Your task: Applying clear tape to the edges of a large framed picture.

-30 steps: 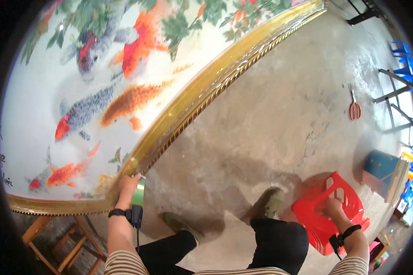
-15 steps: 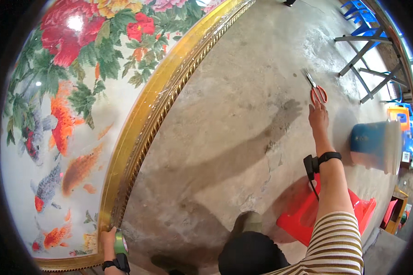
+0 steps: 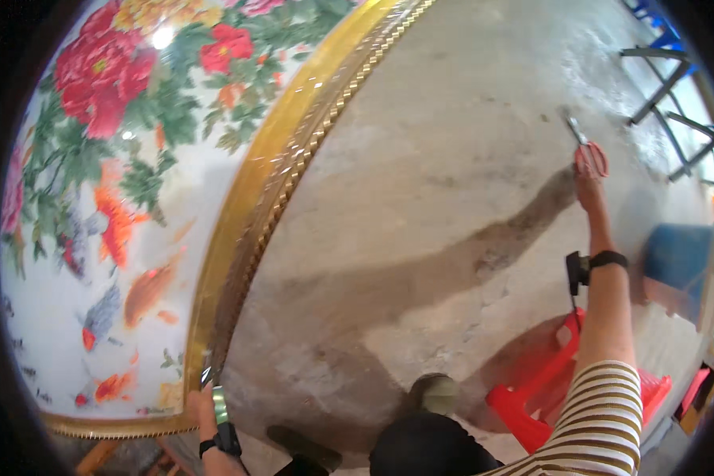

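With my right arm stretched forward, my right hand (image 3: 590, 193) has its fingers closed at the handles of red-handled scissors (image 3: 592, 159). The scissors' metal blades point away from me, low over or on the concrete floor. My left hand (image 3: 201, 408) is closed at the near right corner of a large framed picture (image 3: 155, 293), gripping a greenish roll of tape (image 3: 220, 404) against the frame's side. The gold frame (image 3: 238, 210) has a beaded outer edge and shiny clear film over it. Flowers and koi fish fill the picture. My left fingertips are partly hidden.
A red plastic stool (image 3: 516, 408) stands below my right forearm. A blue bucket (image 3: 678, 254) is to its right. Dark folding legs (image 3: 666, 99) stand at the far right. Wooden supports (image 3: 99, 456) show under the picture's near edge.
My right hand has come down, its shadow now meeting it at the scissors. The whole view has shifted, moving the floor objects to the right. My left hand stays at the frame's corner.
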### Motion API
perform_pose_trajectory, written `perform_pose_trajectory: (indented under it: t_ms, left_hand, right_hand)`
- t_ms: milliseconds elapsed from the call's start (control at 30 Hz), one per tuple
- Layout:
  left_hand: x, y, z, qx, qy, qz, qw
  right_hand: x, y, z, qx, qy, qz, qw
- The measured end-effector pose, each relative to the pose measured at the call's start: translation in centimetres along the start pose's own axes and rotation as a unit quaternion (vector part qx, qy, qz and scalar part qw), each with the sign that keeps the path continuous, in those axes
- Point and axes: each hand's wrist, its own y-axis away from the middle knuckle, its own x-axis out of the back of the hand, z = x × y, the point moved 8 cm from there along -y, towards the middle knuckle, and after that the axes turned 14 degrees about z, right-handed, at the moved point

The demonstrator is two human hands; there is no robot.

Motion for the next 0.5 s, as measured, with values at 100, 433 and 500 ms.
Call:
perform_pose_trajectory:
  t_ms: [100,433,500]
  left_hand:
    - [-0.6,0.1,0.6,-0.015,-0.080,0.017,0.996]
    - [-3.5,-1.2,-3.6,0.032,-0.063,-0.022,0.997]
    - [-3.6,-1.5,-3.3,-0.043,-0.040,-0.021,0.998]
  right_hand:
    - [-2.5,2.7,0.3,-0.245,-0.120,-0.142,0.951]
    - [7.4,8.2,-18.4,-0.089,0.068,-0.326,0.939]
    - [14.0,6.9,-25.3,-0.038,-0.005,-0.376,0.926]
